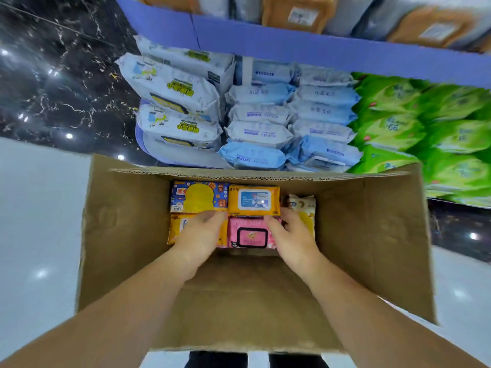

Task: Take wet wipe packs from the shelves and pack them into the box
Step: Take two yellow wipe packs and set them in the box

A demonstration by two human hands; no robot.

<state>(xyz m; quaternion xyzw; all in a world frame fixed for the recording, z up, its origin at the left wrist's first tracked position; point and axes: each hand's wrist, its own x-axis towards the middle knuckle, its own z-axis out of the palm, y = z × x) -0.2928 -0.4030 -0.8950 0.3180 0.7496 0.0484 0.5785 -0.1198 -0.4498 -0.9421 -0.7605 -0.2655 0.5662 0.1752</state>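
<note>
An open cardboard box (127, 221) stands on the floor below the shelves. Several wet wipe packs lie flat at its far end: a blue-and-yellow pack (199, 196), an orange pack with a white lid (253, 199), another orange pack (176, 229), a pink pack with a black-rimmed lid (251, 235) and a cream pack (304, 205) on edge at the right. My left hand (204, 232) lies over the near orange pack, its fingers curled down at the pink pack's left edge. My right hand (291, 232) grips the pink pack's right side.
Shelves (292, 49) behind the box hold stacked white-and-yellow packs (172, 102), pale blue packs (287, 123) and green packs (414, 128). The near half of the box floor (247, 301) is bare cardboard. Glossy white floor (37, 235) surrounds the box, and a black marble wall stands at the left.
</note>
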